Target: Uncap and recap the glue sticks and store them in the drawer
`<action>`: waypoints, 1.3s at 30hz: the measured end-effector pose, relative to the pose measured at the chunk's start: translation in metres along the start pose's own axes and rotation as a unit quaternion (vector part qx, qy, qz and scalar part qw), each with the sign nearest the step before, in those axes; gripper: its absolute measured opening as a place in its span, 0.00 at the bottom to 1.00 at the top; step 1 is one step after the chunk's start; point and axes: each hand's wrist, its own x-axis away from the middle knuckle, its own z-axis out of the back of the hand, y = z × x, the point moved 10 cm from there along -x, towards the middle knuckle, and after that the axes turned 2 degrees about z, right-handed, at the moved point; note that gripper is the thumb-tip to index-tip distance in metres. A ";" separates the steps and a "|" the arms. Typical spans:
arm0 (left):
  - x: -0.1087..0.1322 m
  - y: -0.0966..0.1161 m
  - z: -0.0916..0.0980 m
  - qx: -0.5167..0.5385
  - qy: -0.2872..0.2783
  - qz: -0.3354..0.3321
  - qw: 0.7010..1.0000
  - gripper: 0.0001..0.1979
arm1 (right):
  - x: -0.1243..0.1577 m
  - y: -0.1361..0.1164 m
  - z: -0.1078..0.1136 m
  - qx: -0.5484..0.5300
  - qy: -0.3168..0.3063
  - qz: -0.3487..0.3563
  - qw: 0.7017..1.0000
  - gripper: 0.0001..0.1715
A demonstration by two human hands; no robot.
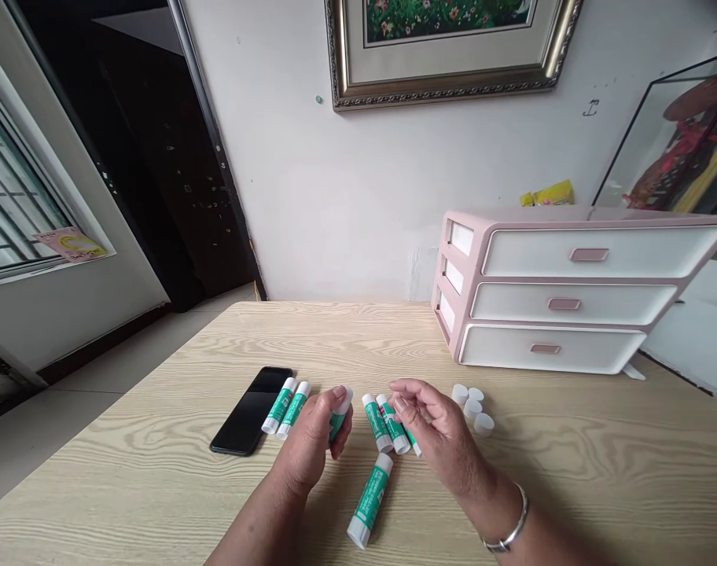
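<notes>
My left hand (318, 434) is closed around a green-and-white glue stick (340, 412), held upright just above the wooden table (571, 472). My right hand (435, 428) hovers over two or three glue sticks (385, 423) lying side by side, its fingers loosely apart and touching them lightly; nothing is gripped. Another glue stick (369, 500) lies alone nearer to me, between my forearms. Two more glue sticks (286, 406) rest beside a black phone (251, 410) on the left. Several loose white caps (472, 407) sit just right of my right hand.
A pink three-drawer organiser (564, 303) with all drawers closed stands at the back right of the table. A framed picture (446, 47) hangs on the wall behind. An open dark doorway (158, 157) lies to the left, past the table's left edge.
</notes>
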 end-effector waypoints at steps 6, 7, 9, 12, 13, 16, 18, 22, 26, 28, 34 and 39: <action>-0.001 -0.004 0.002 0.098 0.022 -0.011 0.995 0.26 | 0.000 0.005 0.002 0.013 -0.002 -0.008 1.000 0.20; -0.001 -0.004 0.002 0.104 0.021 -0.011 0.994 0.26 | 0.000 0.004 0.003 0.012 0.000 -0.007 1.000 0.20; -0.001 -0.004 0.002 0.116 0.018 -0.011 0.993 0.25 | -0.001 0.003 0.004 0.007 0.004 -0.009 1.000 0.21; -0.001 -0.002 0.001 0.129 0.008 -0.013 0.992 0.25 | -0.002 0.003 0.004 -0.002 0.004 -0.017 1.000 0.21; -0.001 -0.002 0.001 0.131 0.006 -0.014 0.991 0.25 | -0.002 0.003 0.004 -0.002 0.004 -0.016 1.000 0.21; -0.001 -0.002 0.001 0.133 0.007 -0.016 0.991 0.24 | -0.002 0.004 0.004 0.002 0.006 -0.013 1.000 0.20; -0.001 -0.003 0.002 0.136 0.009 -0.015 0.991 0.24 | -0.002 0.005 0.004 -0.002 0.006 -0.021 1.000 0.21; -0.002 -0.003 -0.001 0.168 -0.009 -0.027 0.985 0.24 | -0.002 0.006 0.004 -0.010 0.005 -0.032 0.999 0.22; -0.004 -0.005 0.000 0.210 -0.002 -0.019 0.977 0.24 | -0.002 0.005 0.003 -0.015 0.003 -0.034 0.999 0.22; -0.004 -0.005 0.003 0.219 0.013 -0.011 0.976 0.25 | -0.002 0.006 0.002 -0.019 -0.001 -0.034 0.999 0.21; -0.005 -0.003 0.004 0.239 0.015 0.001 0.971 0.30 | -0.003 0.008 0.001 -0.003 -0.010 -0.027 1.000 0.21; -0.003 -0.001 0.005 0.254 0.019 -0.023 0.967 0.26 | -0.003 0.008 0.000 0.006 -0.018 -0.029 0.999 0.20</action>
